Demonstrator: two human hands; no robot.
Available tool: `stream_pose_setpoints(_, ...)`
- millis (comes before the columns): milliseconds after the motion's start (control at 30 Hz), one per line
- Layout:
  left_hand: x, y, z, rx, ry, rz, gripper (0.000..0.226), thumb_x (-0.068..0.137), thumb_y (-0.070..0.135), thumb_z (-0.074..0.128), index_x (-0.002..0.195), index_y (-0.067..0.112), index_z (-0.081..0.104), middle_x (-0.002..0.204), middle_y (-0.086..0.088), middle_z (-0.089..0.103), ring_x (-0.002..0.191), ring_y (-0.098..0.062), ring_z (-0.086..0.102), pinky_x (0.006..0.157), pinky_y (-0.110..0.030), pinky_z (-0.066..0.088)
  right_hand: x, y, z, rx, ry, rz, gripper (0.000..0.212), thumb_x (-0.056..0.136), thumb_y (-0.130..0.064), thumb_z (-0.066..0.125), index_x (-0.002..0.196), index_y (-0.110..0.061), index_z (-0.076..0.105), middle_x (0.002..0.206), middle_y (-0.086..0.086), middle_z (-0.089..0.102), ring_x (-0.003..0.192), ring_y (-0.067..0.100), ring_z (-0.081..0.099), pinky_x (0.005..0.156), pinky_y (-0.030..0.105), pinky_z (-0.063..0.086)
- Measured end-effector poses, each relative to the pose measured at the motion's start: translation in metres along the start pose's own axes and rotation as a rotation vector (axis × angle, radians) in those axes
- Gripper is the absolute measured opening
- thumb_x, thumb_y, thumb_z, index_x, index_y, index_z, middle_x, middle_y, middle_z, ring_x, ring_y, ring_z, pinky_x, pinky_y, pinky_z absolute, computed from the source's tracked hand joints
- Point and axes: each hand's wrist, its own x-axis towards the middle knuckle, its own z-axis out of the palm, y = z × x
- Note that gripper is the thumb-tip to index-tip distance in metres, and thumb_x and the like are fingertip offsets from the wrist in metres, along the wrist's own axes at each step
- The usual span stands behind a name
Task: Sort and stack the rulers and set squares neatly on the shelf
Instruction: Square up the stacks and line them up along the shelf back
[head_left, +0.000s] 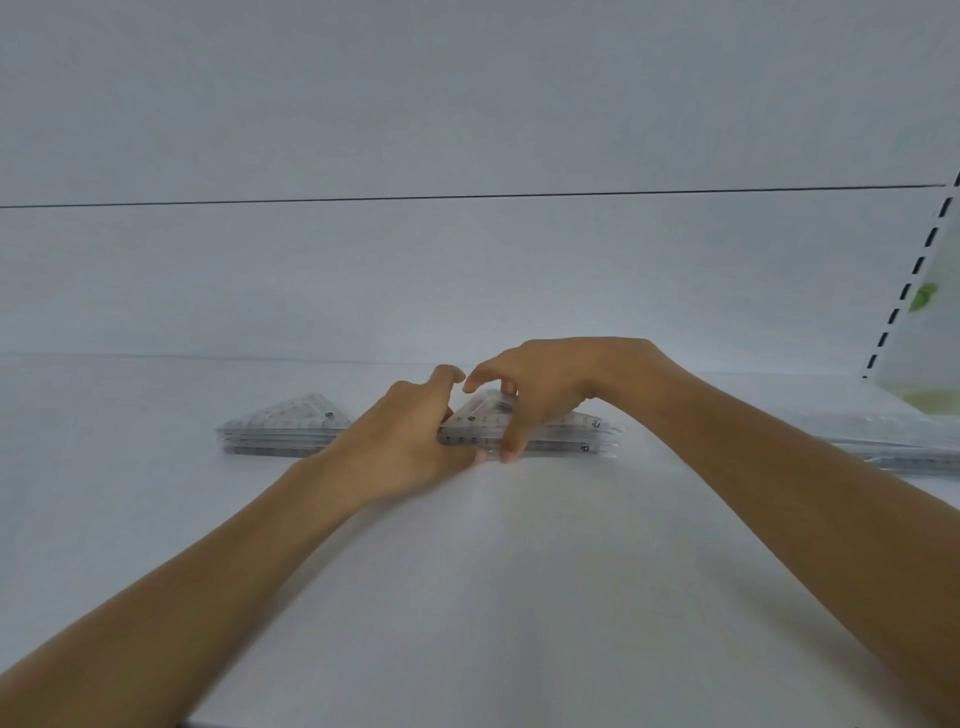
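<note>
- White shelf: your work lies toward its back.
- Centre stack of set squares: likely light, stiff, slippery plastic; take it by the edges so layers cannot slide.
- Your left grip: curled round its left corner, forearm low.
- Your right grip: wrist arched, thumb on the front edge, fingers on top, pinching it.

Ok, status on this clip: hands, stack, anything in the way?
Left hand and right hand both grip the middle stack of set squares, thumbs on its front edge. Second stack sits apart to the left, clear pile far right. Nothing blocking.
</note>
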Motion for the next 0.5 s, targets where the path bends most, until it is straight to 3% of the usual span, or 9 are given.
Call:
stream_pose_setpoints(100, -0.001, 0.002, -0.001, -0.006, -0.014, 0.024, 0.071, 0.077, 0.032, 0.067, 0.137, 0.025, 0.029, 0.083, 0.022, 0.055, 0.075, 0.006, 0.052, 0.068, -0.016, 0.045, 0.0, -0.001, 0.0, -0.036, -0.007, 0.017, 0.079, 0.067, -0.037, 0.077, 0.134, -0.037, 0.037, 0.106, -0.008, 0.042, 0.104, 0.022, 0.057, 0.086, 0.034, 0.05)
stream_pose_setpoints(233, -0.003, 0.004, -0.003, 0.034, -0.026, 0.023, 0.067, 0.077, 0.026, 0.065, 0.136, 0.021, 0.034, 0.092, 0.017, 0.057, 0.078, 0.0, 0.055, 0.07, -0.02, 0.047, 0.002, -0.005, 0.002, -0.067, -0.032, 0.043, 0.075, 0.066, -0.032, 0.073, 0.132, -0.038, 0.038, 0.106, -0.008, 0.045, 0.103, 0.023, 0.057, 0.085, 0.036, 0.05)
stream_pose_setpoints(400, -0.006, 0.005, -0.009, 0.116, -0.018, -0.068, 0.062, 0.074, 0.035, 0.066, 0.129, 0.02, 0.043, 0.083, 0.018, 0.052, 0.083, -0.01, 0.055, 0.075, -0.028, 0.049, 0.008, -0.019, -0.004, -0.124, -0.112, 0.077, 0.076, 0.066, -0.025, 0.074, 0.132, -0.036, 0.038, 0.108, -0.006, 0.049, 0.082, 0.015, 0.057, 0.06, 0.026, 0.051)
stream_pose_setpoints(500, -0.007, 0.007, -0.011, 0.12, -0.028, -0.062, 0.056, 0.077, 0.033, 0.065, 0.127, 0.02, 0.045, 0.084, 0.014, 0.052, 0.086, -0.012, 0.057, 0.079, -0.033, 0.051, 0.012, -0.022, -0.007, -0.134, -0.135, 0.077, 0.078, 0.064, -0.022, 0.075, 0.131, -0.035, 0.039, 0.12, -0.002, 0.05, 0.095, 0.021, 0.06, 0.061, 0.027, 0.054)
